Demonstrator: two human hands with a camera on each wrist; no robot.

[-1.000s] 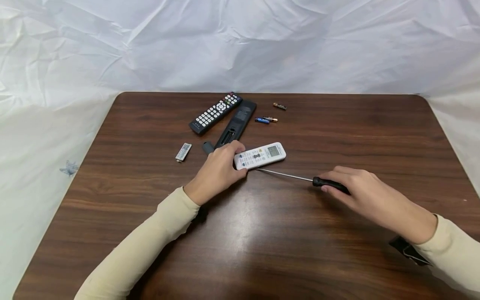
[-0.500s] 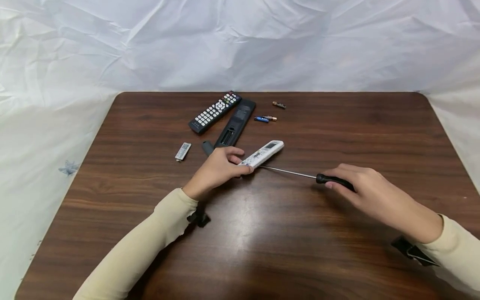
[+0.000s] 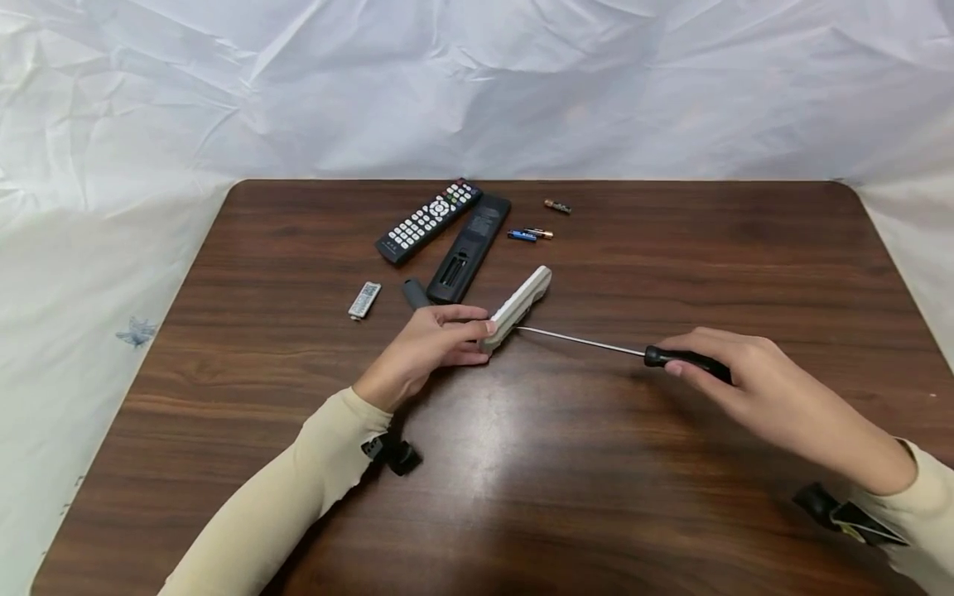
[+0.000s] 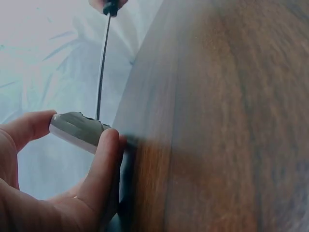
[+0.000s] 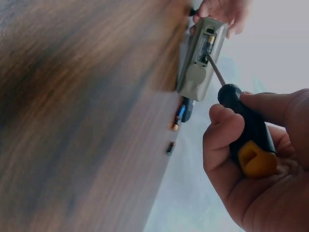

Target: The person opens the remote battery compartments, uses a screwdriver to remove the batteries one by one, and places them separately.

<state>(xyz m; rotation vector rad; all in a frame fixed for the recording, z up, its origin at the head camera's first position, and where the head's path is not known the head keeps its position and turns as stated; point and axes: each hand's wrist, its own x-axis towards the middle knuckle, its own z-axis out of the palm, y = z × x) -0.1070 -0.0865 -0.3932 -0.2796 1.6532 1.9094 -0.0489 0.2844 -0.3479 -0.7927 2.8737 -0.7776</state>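
Observation:
My left hand (image 3: pixel 425 348) pinches the lower end of a white remote control (image 3: pixel 516 308) between thumb and fingers, holding it tilted up on edge above the table. The right hand (image 3: pixel 782 406) grips a screwdriver (image 3: pixel 689 361) by its black handle, which shows a yellow part in the right wrist view. Its long metal shaft (image 3: pixel 581 340) reaches left to the back of the remote. From the right wrist side, the remote's uncovered battery compartment (image 5: pixel 204 50) is visible, with at least one battery (image 5: pixel 211 39) in it and the screwdriver tip at it.
Behind lie a black remote with white buttons (image 3: pixel 428 222) and another black remote (image 3: pixel 473 244), face down with its compartment uncovered. A small grey cover (image 3: pixel 415 293) and a white cover with a printed label (image 3: pixel 364 300) lie left. Several loose batteries (image 3: pixel 522 235) are near the back.
The left hand has turned the white remote from face up to on edge, its back toward the screwdriver. The right hand has shifted slightly right with the screwdriver.

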